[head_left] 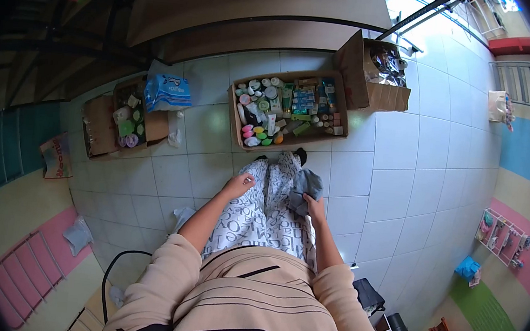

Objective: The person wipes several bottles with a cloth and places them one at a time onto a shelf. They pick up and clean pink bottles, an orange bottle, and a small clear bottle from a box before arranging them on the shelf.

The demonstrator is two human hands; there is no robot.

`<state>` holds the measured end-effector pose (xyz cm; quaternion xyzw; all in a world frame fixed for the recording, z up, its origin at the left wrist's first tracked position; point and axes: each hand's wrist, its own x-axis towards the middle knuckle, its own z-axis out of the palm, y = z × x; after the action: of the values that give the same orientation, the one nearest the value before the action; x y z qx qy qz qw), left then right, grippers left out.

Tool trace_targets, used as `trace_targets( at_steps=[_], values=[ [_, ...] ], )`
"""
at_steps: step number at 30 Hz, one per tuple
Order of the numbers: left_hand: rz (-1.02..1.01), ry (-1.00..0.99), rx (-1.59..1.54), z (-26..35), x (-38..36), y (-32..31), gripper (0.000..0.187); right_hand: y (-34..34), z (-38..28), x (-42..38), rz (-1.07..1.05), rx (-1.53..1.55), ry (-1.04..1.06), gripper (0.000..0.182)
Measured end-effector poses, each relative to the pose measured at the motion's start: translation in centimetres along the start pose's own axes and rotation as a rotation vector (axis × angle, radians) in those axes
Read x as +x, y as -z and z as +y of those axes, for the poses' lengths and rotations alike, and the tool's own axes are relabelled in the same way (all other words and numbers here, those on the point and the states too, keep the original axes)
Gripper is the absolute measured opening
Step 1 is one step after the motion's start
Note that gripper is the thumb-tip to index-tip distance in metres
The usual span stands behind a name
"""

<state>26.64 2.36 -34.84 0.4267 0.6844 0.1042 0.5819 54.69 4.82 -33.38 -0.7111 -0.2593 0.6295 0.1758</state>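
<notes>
My right hand grips a crumpled grey cloth, which hangs over my right knee. Above my left knee, my left hand is closed, its fingers curled in; a small whitish spot shows at the fingertips, too small to name. Just past my feet, a wide cardboard box stands on the floor. It is full of small bottles, jars and tubes, with green tubes near its middle and bright pink, yellow and green items at its near left corner. Neither hand touches the box.
A taller open carton stands at the right of the box. On the left are another carton with jars and a blue-and-white plastic pack. Wooden shelves run along the far side. Wall racks hang at right.
</notes>
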Motion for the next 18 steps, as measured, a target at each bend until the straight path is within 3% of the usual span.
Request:
trace_targets(
  at_steps=[6, 12, 18],
  values=[
    [-0.031, 0.184, -0.073, -2.7, -1.8, -0.8, 0.029, 0.2, 0.9, -1.9, -0.016, -0.064, 0.025, 0.036],
    [0.055, 0.154, -0.027, -4.5, -3.6, -2.8, 0.027, 2.7, 3.6, -1.1, -0.080, -0.196, 0.114, 0.039],
    [0.181, 0.110, -0.243, -5.1, -4.1, -7.2, 0.025, 4.8, 2.7, -1.5, -0.138, -0.412, 0.107, 0.046]
  ],
)
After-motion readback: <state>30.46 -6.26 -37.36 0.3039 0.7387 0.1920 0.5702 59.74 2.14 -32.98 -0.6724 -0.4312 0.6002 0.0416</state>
